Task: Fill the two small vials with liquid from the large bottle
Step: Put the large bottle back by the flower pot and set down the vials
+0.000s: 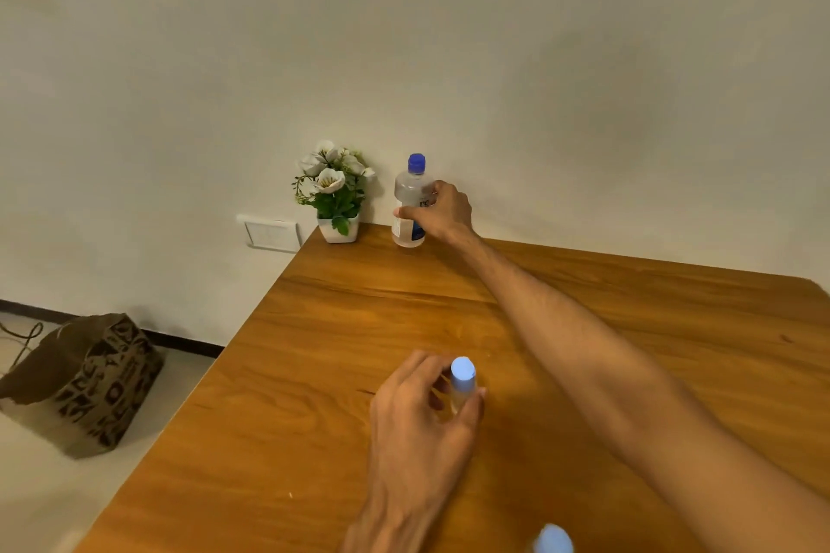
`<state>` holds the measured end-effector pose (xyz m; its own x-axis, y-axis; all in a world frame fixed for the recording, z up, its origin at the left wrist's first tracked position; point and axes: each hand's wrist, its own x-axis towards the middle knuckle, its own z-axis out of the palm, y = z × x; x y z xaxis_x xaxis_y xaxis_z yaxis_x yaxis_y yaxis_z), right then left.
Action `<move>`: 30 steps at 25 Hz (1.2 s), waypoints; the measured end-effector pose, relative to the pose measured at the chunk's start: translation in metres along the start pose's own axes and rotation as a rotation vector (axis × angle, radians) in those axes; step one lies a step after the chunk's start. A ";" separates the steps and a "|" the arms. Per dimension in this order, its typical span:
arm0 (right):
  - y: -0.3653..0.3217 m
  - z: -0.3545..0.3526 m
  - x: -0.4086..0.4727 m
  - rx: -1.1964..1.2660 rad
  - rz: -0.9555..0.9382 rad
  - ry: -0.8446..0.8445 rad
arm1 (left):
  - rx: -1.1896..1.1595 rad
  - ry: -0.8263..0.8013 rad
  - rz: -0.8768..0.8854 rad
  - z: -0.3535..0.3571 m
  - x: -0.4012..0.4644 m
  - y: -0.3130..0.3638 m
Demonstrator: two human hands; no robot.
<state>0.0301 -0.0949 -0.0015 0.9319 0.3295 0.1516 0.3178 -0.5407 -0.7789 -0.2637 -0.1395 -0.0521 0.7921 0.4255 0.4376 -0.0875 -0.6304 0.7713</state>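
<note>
While outstretched — hands [442, 211] on bottle [409, 204].

Flower pot [337, 230] stands just left of the large bottle [409, 211] at the far wall; worktop [314, 373] middle lies bare.

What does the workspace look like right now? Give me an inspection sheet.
Surface: wooden table, set against the wall.
Job's things: large bottle upright at the far edge, blue cap on; capped small vial mid-table; second vial at the bottom edge, cap on.
Clutter: potted flowers beside the bottle.
Grippers: right hand grips the bottle; left hand holds the mid-table vial.
Cables: cord on the floor.
Surroundings: paper bag on the floor; wall socket.
</note>
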 end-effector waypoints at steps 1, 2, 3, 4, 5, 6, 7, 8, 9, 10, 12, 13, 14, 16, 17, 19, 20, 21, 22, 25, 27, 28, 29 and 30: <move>0.001 0.013 0.011 -0.004 0.007 -0.007 | 0.012 -0.004 -0.019 -0.001 0.001 -0.011; 0.003 0.024 0.019 -0.010 0.012 -0.012 | 0.018 -0.001 -0.031 -0.001 0.002 -0.020; 0.004 0.033 0.026 -0.011 0.015 -0.012 | 0.017 0.003 -0.043 -0.002 0.002 -0.028; 0.005 0.040 0.031 -0.008 0.017 -0.005 | 0.012 0.003 -0.057 -0.002 0.002 -0.034; 0.006 0.047 0.035 0.003 0.018 0.004 | 0.009 0.003 -0.070 -0.003 0.002 -0.037; 0.007 0.052 0.037 0.012 0.020 0.016 | 0.011 0.003 -0.077 -0.003 0.002 -0.040; 0.007 0.056 0.039 0.017 0.021 0.028 | 0.017 0.002 -0.081 -0.003 0.003 -0.044; 0.006 0.058 0.039 0.015 0.021 0.036 | 0.021 -0.001 -0.086 -0.002 0.003 -0.046; 0.006 0.059 0.039 0.011 0.026 0.035 | 0.021 -0.009 -0.091 -0.002 0.002 -0.046; 0.006 0.059 0.036 0.001 0.036 0.019 | 0.021 -0.017 -0.096 -0.002 0.001 -0.045; 0.003 0.049 0.026 -0.026 0.055 -0.030 | 0.018 -0.012 -0.098 -0.002 0.001 -0.042; 0.003 0.040 0.015 -0.038 0.062 -0.042 | 0.010 -0.003 -0.105 -0.002 0.000 -0.041; 0.003 0.029 0.002 -0.043 0.065 -0.042 | 0.002 0.001 -0.114 -0.002 -0.001 -0.039; 0.008 -0.005 -0.039 -0.053 0.029 -0.023 | 0.003 -0.002 -0.111 -0.003 -0.005 -0.032; 0.014 -0.025 -0.066 -0.051 -0.007 -0.027 | 0.009 -0.005 -0.104 -0.003 -0.008 -0.029; 0.032 -0.065 -0.126 0.001 -0.071 -0.075 | 0.013 -0.021 -0.098 -0.001 -0.014 -0.023; 0.042 -0.085 -0.159 0.052 -0.082 -0.102 | 0.011 -0.031 -0.099 -0.001 -0.019 -0.019; 0.052 -0.102 -0.190 0.100 -0.085 -0.129 | 0.012 -0.032 -0.101 0.000 -0.022 -0.016; 0.062 -0.117 -0.218 0.148 -0.084 -0.159 | 0.017 -0.027 -0.101 0.000 -0.024 -0.013; 0.092 -0.160 -0.302 0.246 -0.062 -0.247 | 0.023 -0.031 -0.090 0.003 -0.037 -0.001; 0.105 -0.179 -0.350 0.256 -0.024 -0.298 | 0.027 -0.045 -0.069 0.005 -0.046 0.007; 0.108 -0.180 -0.370 0.236 -0.010 -0.311 | 0.025 -0.047 -0.062 0.006 -0.049 0.010; 0.111 -0.175 -0.388 0.197 -0.001 -0.317 | 0.023 -0.046 -0.057 0.007 -0.051 0.012; 0.112 -0.164 -0.401 0.147 0.000 -0.314 | 0.025 -0.047 -0.057 0.008 -0.052 0.012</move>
<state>-0.2794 -0.4145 -0.0498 0.8252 0.5643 -0.0256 0.2680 -0.4310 -0.8617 -0.3012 -0.1741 -0.0691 0.8232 0.4304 0.3703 -0.0265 -0.6224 0.7823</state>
